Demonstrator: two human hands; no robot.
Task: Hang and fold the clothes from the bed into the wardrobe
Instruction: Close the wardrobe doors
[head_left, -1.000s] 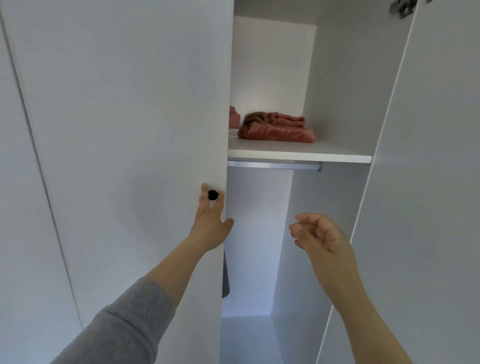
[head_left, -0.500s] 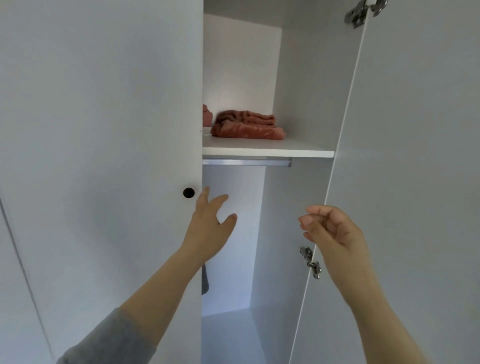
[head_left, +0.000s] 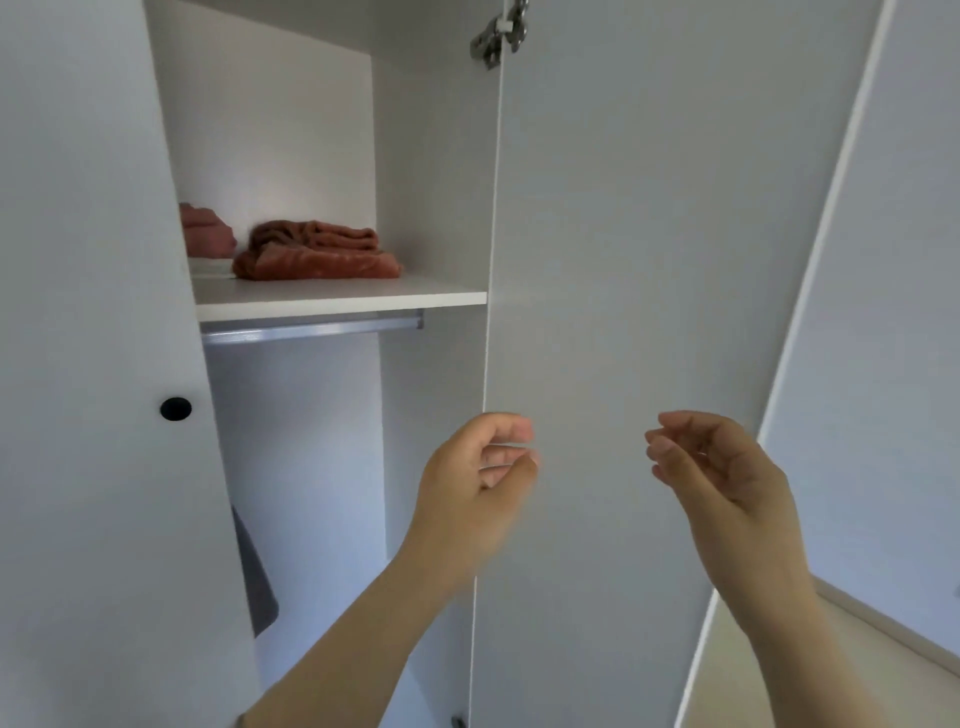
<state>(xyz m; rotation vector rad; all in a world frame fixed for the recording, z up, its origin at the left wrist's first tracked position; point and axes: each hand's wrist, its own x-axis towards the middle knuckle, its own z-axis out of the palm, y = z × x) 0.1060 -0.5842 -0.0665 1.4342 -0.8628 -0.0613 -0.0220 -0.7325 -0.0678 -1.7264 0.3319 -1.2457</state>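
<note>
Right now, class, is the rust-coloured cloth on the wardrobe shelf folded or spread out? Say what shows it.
Folded. The rust-coloured cloth lies in a compact layered bundle on the shelf, taking only part of it.

Inside the wardrobe (head_left: 431, 182), between left door (head_left: 78, 364) and right door (head_left: 623, 260): folded clothes (head_left: 317, 257) on the shelf (head_left: 337, 304), second bundle (head_left: 205, 231) just behind and to the left, partly hidden by the left door. Directly under the shelf, a rail (head_left: 311, 330). Near the left door's inner edge, a knob (head_left: 175, 409). At the right door's top, a hinge (head_left: 498, 36). In front of the right door, left hand (head_left: 478, 483) by its edge, right hand (head_left: 722, 467) farther right, apart.
</note>
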